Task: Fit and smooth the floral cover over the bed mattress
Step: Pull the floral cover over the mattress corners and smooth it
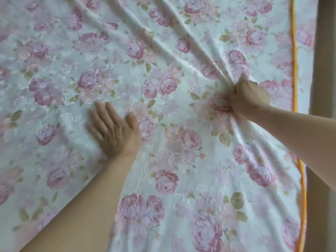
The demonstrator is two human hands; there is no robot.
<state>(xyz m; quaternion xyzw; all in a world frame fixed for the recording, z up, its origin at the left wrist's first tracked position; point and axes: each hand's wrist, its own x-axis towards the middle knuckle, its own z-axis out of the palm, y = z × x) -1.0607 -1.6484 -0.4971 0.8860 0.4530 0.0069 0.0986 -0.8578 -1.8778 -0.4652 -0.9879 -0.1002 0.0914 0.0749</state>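
Our left forearm (85,206) reaches up from the bottom edge, closest to the lens. It ends in our left hand (114,131), which lies palm down on the floral cover (54,79) with its fingers straight and close together. White cloth printed with pink roses and green leaves fills nearly the whole view, spread over the bed beneath us. Left of that hand it lies fairly smooth. Toward the middle, long creases (163,39) run from the upper centre down to the right and meet at our right hand (249,99). That hand is closed in a fist, knuckles up, with a bunch of the cover gathered inside its curled fingers. Just beyond it an orange trim (294,70) runs along the cover's right edge from top to bottom. A brown strip (325,70) shows past the edge at far right; we cannot tell what it is.
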